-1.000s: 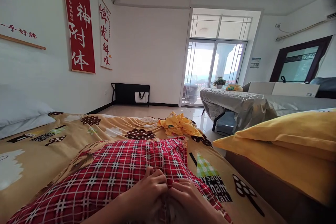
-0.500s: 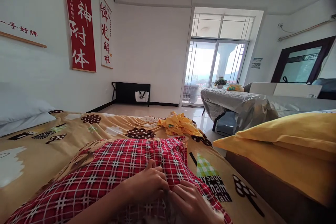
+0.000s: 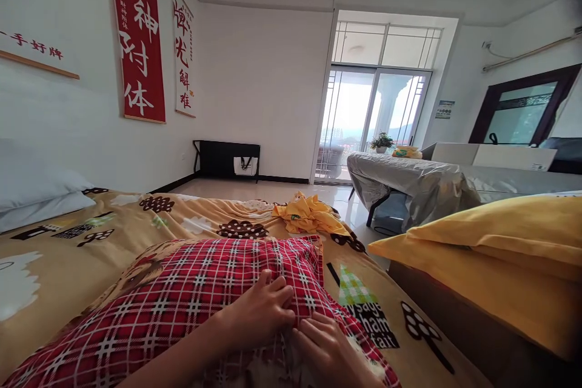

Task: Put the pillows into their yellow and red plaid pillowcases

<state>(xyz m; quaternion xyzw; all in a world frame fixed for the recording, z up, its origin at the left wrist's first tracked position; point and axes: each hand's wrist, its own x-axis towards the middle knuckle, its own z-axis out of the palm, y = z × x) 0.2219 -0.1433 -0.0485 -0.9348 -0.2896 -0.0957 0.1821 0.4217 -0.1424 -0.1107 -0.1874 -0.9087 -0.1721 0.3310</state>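
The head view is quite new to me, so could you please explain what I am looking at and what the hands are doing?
There is no machine here: these are a person's bare hands, seen by one camera worn on that person's head, looking forward and down. The arms therefore enter from the bottom edge. The left hand and the right hand are close together, fingers curled, on a bulging red plaid cushion. Whether they pinch its fabric is hidden. The cushion lies on a patterned tan blanket, with a crumpled yellow cloth beyond it. Plump yellow fabric is at the right, and a table under a silvery cover stands farther back.
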